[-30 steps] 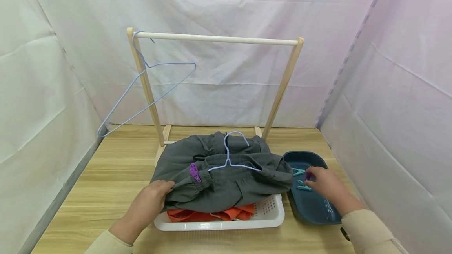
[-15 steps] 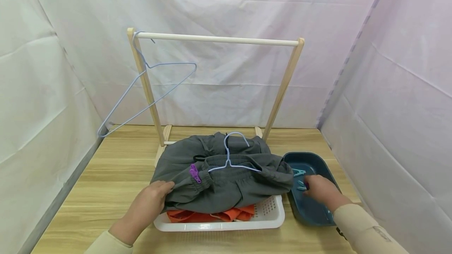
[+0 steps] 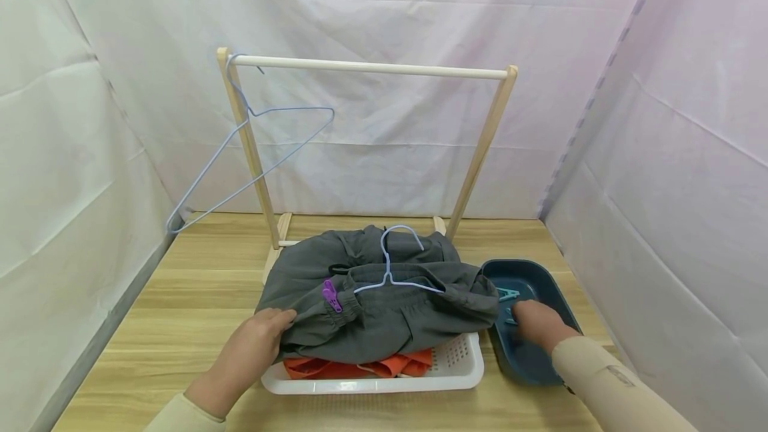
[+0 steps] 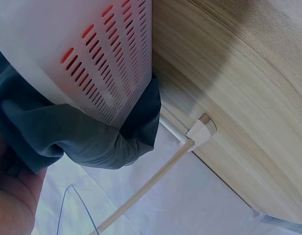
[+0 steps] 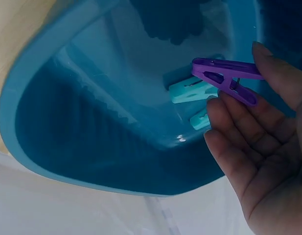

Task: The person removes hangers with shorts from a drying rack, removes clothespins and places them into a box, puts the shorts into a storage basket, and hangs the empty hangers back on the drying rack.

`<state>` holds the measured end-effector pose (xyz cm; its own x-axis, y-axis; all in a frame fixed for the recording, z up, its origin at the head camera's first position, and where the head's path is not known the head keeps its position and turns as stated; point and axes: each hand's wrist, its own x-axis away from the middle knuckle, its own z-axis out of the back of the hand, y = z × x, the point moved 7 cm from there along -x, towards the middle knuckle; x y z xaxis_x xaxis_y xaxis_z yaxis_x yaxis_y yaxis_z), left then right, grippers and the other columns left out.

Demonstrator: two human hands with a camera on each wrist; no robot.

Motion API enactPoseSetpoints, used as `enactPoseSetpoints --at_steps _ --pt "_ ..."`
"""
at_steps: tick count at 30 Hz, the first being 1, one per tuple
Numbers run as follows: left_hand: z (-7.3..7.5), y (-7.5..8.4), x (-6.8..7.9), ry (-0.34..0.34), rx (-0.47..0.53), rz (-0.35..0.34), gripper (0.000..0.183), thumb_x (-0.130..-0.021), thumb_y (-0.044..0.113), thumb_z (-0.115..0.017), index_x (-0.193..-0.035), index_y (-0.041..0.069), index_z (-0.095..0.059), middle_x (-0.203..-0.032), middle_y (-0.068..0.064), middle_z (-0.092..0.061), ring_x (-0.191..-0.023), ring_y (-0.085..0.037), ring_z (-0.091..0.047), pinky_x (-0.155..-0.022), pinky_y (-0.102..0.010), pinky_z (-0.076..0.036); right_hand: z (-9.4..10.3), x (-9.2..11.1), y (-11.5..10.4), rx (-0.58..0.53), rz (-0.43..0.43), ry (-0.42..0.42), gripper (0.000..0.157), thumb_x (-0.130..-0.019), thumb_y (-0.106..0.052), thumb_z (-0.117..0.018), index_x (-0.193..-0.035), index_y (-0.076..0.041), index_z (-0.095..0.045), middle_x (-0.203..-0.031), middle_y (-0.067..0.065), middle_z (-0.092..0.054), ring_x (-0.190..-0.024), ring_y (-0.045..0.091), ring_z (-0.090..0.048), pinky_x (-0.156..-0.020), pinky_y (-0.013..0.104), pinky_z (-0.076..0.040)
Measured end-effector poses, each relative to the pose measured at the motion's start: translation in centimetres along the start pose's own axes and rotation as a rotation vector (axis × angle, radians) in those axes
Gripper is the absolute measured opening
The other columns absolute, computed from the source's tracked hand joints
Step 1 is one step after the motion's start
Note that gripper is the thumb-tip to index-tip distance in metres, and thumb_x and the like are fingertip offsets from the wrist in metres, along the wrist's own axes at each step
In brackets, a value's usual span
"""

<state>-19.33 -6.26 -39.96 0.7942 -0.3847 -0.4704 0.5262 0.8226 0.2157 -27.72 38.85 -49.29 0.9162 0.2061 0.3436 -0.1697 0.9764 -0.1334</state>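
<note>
Dark grey elastic-waist trousers [image 3: 408, 322] lie over the white basket. A light-blue wire hanger [image 3: 387, 265] sits in their waistband, hook up. One purple clothespin [image 3: 331, 295] is clipped on the waistband's left part. My left hand [image 3: 252, 345] grips the trousers' left edge; in the left wrist view the grey cloth [image 4: 87, 137] partly covers its fingers. Over the dark blue basin [image 3: 507, 362] is my right hand [image 3: 540, 324]. In the right wrist view it pinches another purple clothespin [image 5: 229, 67] between thumb and fingers, above two turquoise clothespins [image 5: 187, 91] in the basin.
The white slotted basket [image 3: 372, 385] holds orange cloth [image 3: 393, 362] under the trousers. Behind stands a wooden rack with a white rail [image 3: 366, 66]. A second blue wire hanger [image 3: 294, 108] hangs at its left end. White fabric walls [image 3: 678, 152] enclose the table.
My right hand, with the purple clothespin, has moved down and slightly left, lower over the basin. The left hand and the trousers have stayed in place.
</note>
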Motion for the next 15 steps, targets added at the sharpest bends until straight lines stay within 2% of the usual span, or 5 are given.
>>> enactPoseSetpoints --at_steps 7,15 --pt "0.0 0.1 0.1 0.021 -0.005 -0.008 0.032 -0.066 -0.019 -0.073 -0.093 -0.001 -0.070 -0.080 -0.006 -0.067 -0.076 -0.020 -0.066 -0.066 -0.032 -0.057 -0.8 -0.5 -0.4 0.050 0.008 -0.035 0.012 -0.077 0.000 -0.072 -0.078 -0.006 -0.061 -0.072 0.004 -0.058 -0.064 0.019 -0.049 -0.060 0.040 -0.049" --pt "-0.2 0.0 0.2 0.016 -0.004 0.007 0.032 -0.066 -0.019 -0.073 -0.093 -0.001 -0.070 -0.080 -0.006 -0.067 -0.077 -0.021 -0.066 -0.067 -0.032 -0.057 -1.8 -1.2 -1.0 0.129 0.050 -0.074 0.009 -0.083 0.003 -0.065 -0.079 -0.005 -0.062 -0.077 0.007 -0.062 -0.071 0.021 -0.057 -0.071 0.047 -0.053"
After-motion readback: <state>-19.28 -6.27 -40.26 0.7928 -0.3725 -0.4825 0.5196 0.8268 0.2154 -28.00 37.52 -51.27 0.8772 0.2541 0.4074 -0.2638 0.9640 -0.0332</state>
